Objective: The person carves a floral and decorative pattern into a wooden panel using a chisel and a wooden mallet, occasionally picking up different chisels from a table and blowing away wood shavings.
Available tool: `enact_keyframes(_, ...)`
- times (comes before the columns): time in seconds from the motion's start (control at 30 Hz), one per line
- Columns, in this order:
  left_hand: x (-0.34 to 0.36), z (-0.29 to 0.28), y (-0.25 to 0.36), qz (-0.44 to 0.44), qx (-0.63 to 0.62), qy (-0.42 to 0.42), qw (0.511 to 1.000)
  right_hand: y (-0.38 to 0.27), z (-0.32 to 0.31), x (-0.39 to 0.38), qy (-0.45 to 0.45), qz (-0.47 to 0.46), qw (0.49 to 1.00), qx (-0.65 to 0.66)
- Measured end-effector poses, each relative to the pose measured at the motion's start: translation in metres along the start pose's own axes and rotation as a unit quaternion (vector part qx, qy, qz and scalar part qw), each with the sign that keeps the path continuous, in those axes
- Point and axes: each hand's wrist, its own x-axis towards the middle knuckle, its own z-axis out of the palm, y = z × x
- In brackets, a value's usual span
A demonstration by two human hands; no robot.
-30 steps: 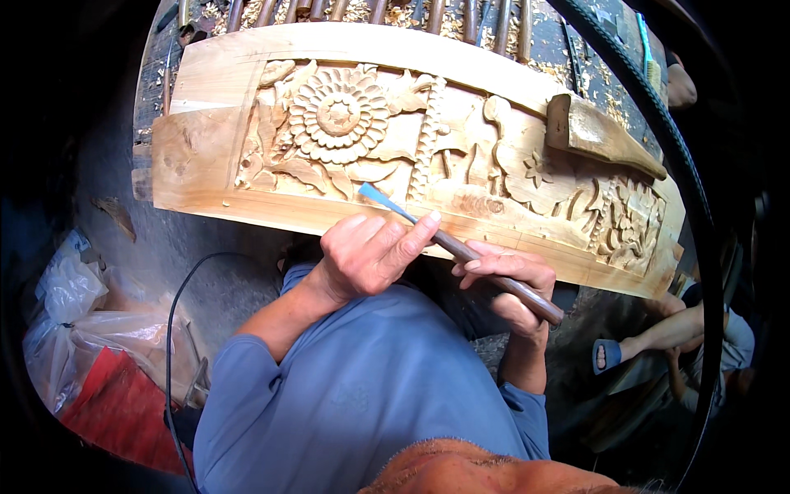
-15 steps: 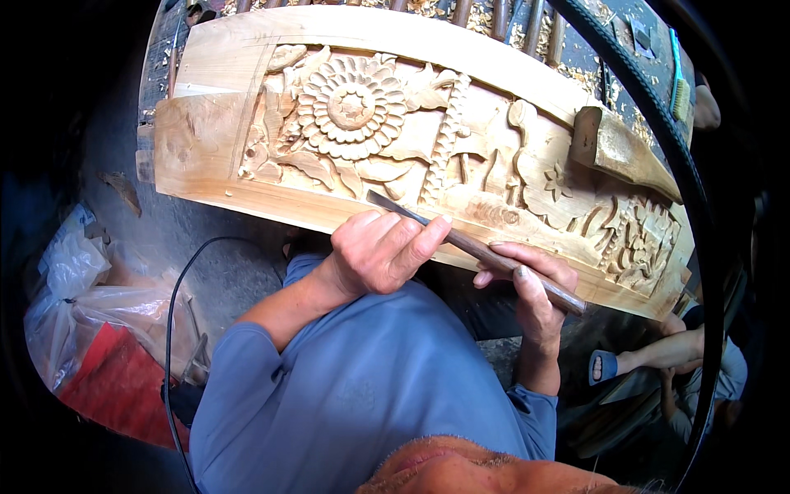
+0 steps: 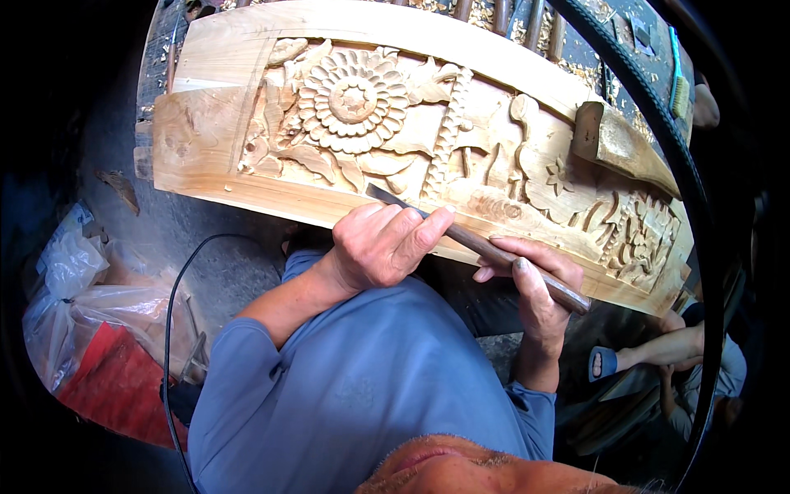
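Observation:
A wood chisel [image 3: 469, 238] slants across the near edge of a pale carved wooden panel [image 3: 222, 202]. Its metal blade points up and left, with the tip close to the leaves below a round carved flower [image 3: 352, 100]. My left hand [image 3: 385, 243] is wrapped round the chisel near its blade and lies against the panel's near border. Farther back, my right hand [image 3: 539, 284] grips the dark wooden handle between thumb and fingers. On the panel's right side rests a wooden mallet [image 3: 617, 146], touched by neither hand.
Several tool handles [image 3: 502, 16] and wood shavings lie along the bench's far side, with a brush [image 3: 680, 95] at the right. Plastic bags [image 3: 70, 263] and a red sheet [image 3: 115, 383] are on the floor at left. Another person's leg [image 3: 662, 354] shows at lower right.
Both hands and the chisel have shifted only slightly, with the handle end a little to the right. The grip looks the same, and the mallet stays on the panel.

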Motion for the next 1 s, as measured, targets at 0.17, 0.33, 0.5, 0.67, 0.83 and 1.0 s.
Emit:
enact_keyframes(0.17, -0.007, 0.005, 0.000, -0.069, -0.083, -0.061, 0.992, -0.003, -0.003, 0.011, 0.002, 0.024, 1.000, 0.013)
enact_keyframes(0.33, 0.006, 0.004, 0.003, -0.061, -0.023, -0.027, 0.998, -0.022, -0.010, 0.039, -0.037, 0.010, 0.995, -0.096)
enact_keyframes(0.5, 0.013, -0.010, 0.002, 0.001, 0.011, 0.009, 1.000, -0.014, -0.019, 0.034, -0.034, -0.016, 0.998, -0.056)
enact_keyframes(0.67, 0.007, 0.010, -0.007, 0.040, 0.015, 0.096, 0.994, 0.010, -0.017, 0.013, 0.025, -0.038, 0.999, 0.019)
enact_keyframes(0.83, 0.007, 0.001, -0.003, 0.037, 0.025, 0.061, 0.997, 0.010, -0.012, 0.009, 0.010, -0.031, 0.999, 0.025)
enact_keyframes(1.0, 0.006, -0.001, -0.002, 0.036, 0.026, 0.048, 0.998, 0.004, -0.009, 0.012, -0.009, -0.026, 0.999, -0.043)
